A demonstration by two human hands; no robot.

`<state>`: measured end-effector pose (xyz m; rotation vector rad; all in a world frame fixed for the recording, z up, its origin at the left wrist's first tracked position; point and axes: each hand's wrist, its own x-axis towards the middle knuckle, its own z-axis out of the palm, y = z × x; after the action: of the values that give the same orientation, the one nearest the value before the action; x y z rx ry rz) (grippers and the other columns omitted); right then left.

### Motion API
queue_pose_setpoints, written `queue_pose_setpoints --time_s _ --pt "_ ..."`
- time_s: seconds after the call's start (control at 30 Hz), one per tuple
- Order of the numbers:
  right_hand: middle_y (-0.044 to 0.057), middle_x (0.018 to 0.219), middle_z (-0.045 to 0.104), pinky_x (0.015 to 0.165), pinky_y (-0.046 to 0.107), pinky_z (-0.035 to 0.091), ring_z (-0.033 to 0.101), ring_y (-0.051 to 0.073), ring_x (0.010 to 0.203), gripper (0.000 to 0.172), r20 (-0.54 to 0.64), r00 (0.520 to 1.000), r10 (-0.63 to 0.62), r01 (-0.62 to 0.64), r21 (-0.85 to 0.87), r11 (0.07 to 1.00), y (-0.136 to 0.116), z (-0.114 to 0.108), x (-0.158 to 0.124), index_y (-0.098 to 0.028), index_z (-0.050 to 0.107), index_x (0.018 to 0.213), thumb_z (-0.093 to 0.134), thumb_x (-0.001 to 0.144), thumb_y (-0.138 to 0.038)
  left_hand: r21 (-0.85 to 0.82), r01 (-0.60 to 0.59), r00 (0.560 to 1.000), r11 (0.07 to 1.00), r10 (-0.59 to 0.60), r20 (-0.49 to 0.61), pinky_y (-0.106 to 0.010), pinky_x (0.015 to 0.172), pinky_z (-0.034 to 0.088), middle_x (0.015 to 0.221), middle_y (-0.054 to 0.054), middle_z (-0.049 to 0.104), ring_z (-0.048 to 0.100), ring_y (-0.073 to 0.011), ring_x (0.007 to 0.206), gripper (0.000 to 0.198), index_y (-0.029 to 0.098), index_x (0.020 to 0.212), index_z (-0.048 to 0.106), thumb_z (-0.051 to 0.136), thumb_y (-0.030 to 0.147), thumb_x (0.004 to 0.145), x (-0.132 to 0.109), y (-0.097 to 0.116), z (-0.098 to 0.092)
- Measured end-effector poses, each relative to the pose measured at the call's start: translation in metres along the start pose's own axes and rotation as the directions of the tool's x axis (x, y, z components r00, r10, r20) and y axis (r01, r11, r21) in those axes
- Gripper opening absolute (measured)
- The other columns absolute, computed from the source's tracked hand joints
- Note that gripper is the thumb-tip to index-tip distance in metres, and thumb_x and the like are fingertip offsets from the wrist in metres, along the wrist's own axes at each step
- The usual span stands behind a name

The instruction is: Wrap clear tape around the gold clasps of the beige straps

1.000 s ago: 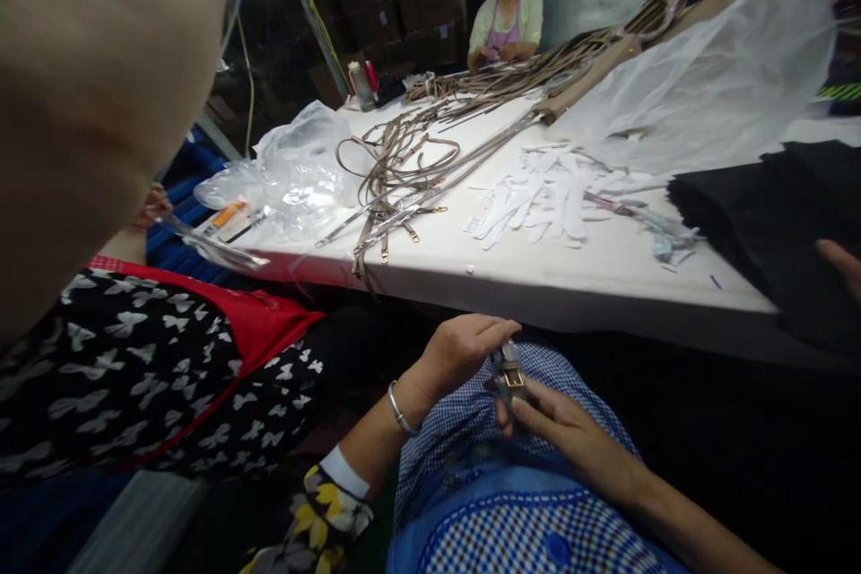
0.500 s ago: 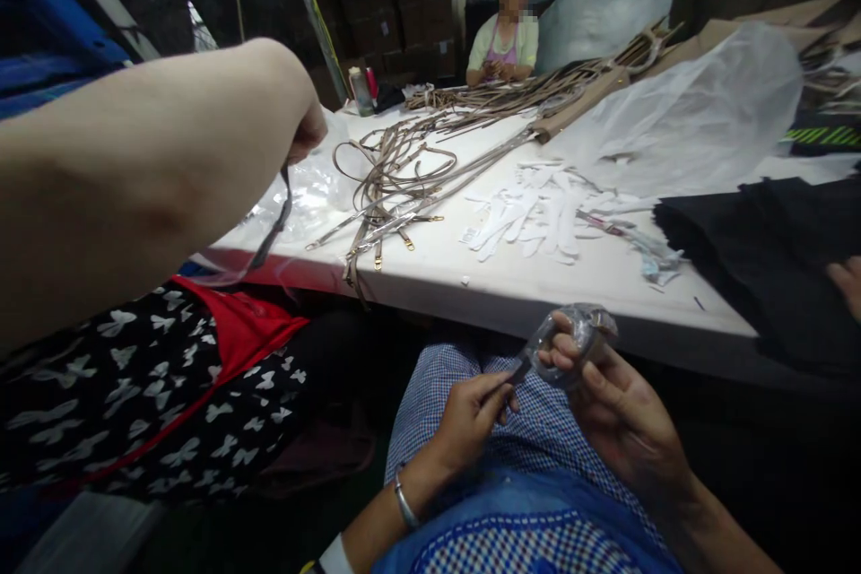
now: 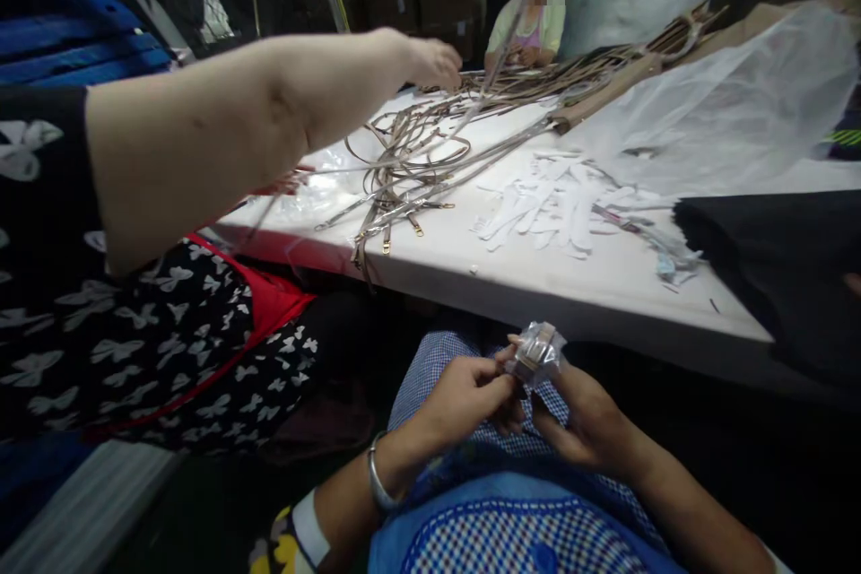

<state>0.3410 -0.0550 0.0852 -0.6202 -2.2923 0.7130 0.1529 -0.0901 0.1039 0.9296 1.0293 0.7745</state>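
Over my lap, both hands pinch a small rolled tan strap wrapped in clear plastic [image 3: 536, 352]. My left hand [image 3: 464, 396], with a silver bangle on its wrist, grips the bundle's left side with closed fingers. My right hand [image 3: 584, 417] holds it from the right and below. The bundle sits just under the front edge of the white table [image 3: 538, 287].
A person at my left in a black butterfly-print top reaches an arm [image 3: 282, 108] across the table toward a pile of tan straps [image 3: 417, 161]. White paper strips [image 3: 544, 202], clear plastic sheeting [image 3: 713, 99] and black fabric [image 3: 773, 251] lie on the table. Another person [image 3: 531, 18] sits at the far end.
The wrapped strap went from a loose loop to a tight small bundle between my hands. The person at my left swung an arm from the plastic bags toward the far strap pile.
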Motion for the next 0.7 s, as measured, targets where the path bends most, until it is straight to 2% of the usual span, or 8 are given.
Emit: queue_pose_setpoints --time_s 0.13,0.23,0.33,0.4,0.47,0.53,0.6,0.7 --pt "0.013 0.138 0.055 0.103 0.042 0.048 0.055 0.029 0.124 0.072 0.072 0.994 -0.080 0.081 -0.019 0.997 0.006 0.001 0.003 -0.020 0.035 0.148 0.056 0.080 -0.008 -0.080 0.119 0.991 0.990 -0.114 0.073 -0.021 0.048 0.048 0.063 -0.007 0.065 0.060 -0.0119 0.050 0.050 0.009 0.067 0.064 0.064 0.058 0.075 0.001 0.004 -0.003" --pt "0.012 0.135 0.058 0.102 0.041 0.049 0.057 0.027 0.122 0.058 0.029 0.998 -0.058 0.059 -0.015 0.998 0.015 0.007 0.001 -0.021 0.042 0.144 0.052 0.088 -0.010 -0.179 0.183 0.981 0.967 -0.166 0.103 -0.020 0.048 0.050 0.071 -0.010 0.069 0.064 -0.0131 0.053 0.046 0.007 0.075 0.068 0.064 0.053 0.076 0.001 0.005 -0.004" --pt "0.010 0.133 0.061 0.104 0.041 0.048 0.057 0.027 0.122 0.050 -0.039 0.997 0.063 -0.058 0.113 0.992 0.018 0.014 0.001 -0.023 0.052 0.137 0.056 0.088 -0.015 -0.231 0.220 0.971 0.948 -0.190 0.145 -0.022 0.051 0.052 0.076 -0.014 0.071 0.067 -0.0153 0.057 0.043 0.005 0.081 0.069 0.061 0.048 0.080 0.001 0.009 -0.006" --pt "0.009 0.130 0.063 0.104 0.042 0.047 0.059 0.028 0.120 0.045 -0.083 0.967 0.239 -0.205 0.297 0.933 0.015 0.019 0.002 -0.025 0.058 0.130 0.062 0.086 -0.020 -0.242 0.214 0.969 0.946 -0.174 0.175 -0.024 0.054 0.054 0.080 -0.016 0.071 0.068 -0.0172 0.061 0.046 0.005 0.085 0.069 0.057 0.049 0.083 0.001 0.014 -0.007" --pt "0.009 0.128 0.064 0.103 0.045 0.047 0.061 0.028 0.117 0.043 -0.086 0.879 0.468 -0.337 0.581 0.740 0.011 0.027 0.005 -0.025 0.059 0.127 0.066 0.085 -0.027 -0.216 0.141 0.982 0.966 -0.109 0.154 -0.026 0.054 0.054 0.082 -0.016 0.071 0.068 -0.0186 0.063 0.051 0.005 0.090 0.069 0.051 0.053 0.087 0.002 0.019 -0.007" --pt "0.009 0.127 0.065 0.102 0.046 0.047 0.061 0.028 0.116 0.042 -0.018 0.774 0.632 -0.333 0.838 0.432 0.009 0.037 0.008 -0.025 0.060 0.125 0.067 0.084 -0.034 -0.090 -0.032 0.999 0.995 0.031 -0.004 -0.026 0.057 0.053 0.082 -0.013 0.071 0.067 -0.0179 0.065 0.049 0.008 0.093 0.069 0.049 0.053 0.090 0.002 0.020 -0.006" --pt "0.008 0.126 0.066 0.105 0.045 0.044 0.061 0.027 0.116 0.039 0.035 0.698 0.715 -0.229 0.957 0.176 0.010 0.047 0.011 -0.024 0.063 0.121 0.066 0.084 -0.037 0.168 -0.201 0.948 0.965 0.235 -0.215 -0.026 0.063 0.053 0.086 -0.010 0.070 0.066 -0.0174 0.072 0.038 0.013 0.097 0.070 0.051 0.046 0.091 0.002 0.017 -0.005" --pt "0.006 0.124 0.067 0.108 0.043 0.042 0.059 0.025 0.118 0.032 0.040 0.641 0.766 -0.105 0.994 0.035 0.013 0.055 0.014 -0.025 0.069 0.112 0.066 0.084 -0.038 0.527 -0.271 0.839 0.805 0.466 -0.281 -0.027 0.078 0.051 0.104 -0.007 0.070 0.064 -0.0195 0.093 0.023 0.021 0.107 0.069 0.057 0.030 0.091 0.006 0.007 0.001"
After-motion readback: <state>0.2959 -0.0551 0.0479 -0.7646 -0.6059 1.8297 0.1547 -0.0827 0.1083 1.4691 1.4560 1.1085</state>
